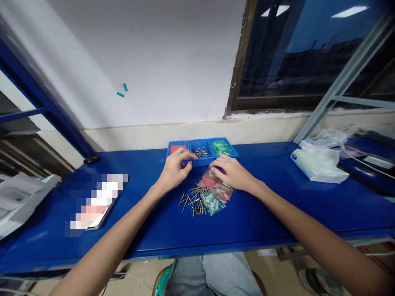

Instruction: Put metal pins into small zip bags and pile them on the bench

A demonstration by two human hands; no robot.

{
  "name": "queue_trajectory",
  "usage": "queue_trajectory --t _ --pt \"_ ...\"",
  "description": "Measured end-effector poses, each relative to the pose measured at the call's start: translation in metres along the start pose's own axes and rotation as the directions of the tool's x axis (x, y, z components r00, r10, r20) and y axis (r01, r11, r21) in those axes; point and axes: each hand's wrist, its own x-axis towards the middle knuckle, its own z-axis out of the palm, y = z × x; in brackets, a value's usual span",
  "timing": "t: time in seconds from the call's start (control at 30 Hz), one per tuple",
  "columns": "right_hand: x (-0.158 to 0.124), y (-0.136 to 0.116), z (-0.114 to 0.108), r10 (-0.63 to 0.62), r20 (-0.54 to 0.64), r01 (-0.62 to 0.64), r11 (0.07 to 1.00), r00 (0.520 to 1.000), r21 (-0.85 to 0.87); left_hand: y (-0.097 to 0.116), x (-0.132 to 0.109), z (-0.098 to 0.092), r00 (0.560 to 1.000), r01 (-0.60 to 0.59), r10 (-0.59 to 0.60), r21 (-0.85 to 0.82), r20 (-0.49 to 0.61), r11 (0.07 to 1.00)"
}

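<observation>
My left hand [175,169] is over the front of the blue three-part bin [199,162]. Its index finger reaches toward the middle compartment of metal pins [201,153]; thumb and finger are apart, with nothing visible between them. My right hand [230,169] is in front of the right compartment of green packets [221,148]. Its fingers are curled together at the upper edge of a clear bag with red contents [212,183]; whatever is between them is hidden. Below lie a small bag of pale green pieces [212,203] and loose brass-coloured pins [194,199]. Red packets [177,149] fill the left compartment.
A phone-like slab [101,213], partly pixelated, lies left on the blue table [148,242]. White boxes [21,201] stand at the far left, a tissue pack [321,162] at the right. A wall and window rise behind the bin.
</observation>
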Motion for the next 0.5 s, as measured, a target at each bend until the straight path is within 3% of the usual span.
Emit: queue_trajectory --t 0.17,0.5 --pt "-0.002 0.006 0.003 0.044 0.105 -0.042 0.999 0.993 -0.029 -0.001 -0.007 0.016 0.988 -0.111 0.109 0.008 0.113 0.994" --pt "-0.010 0.022 -0.002 0.099 0.170 -0.102 0.995 0.980 0.009 0.000 -0.010 0.019 0.985 -0.113 0.101 0.075 0.142 0.991"
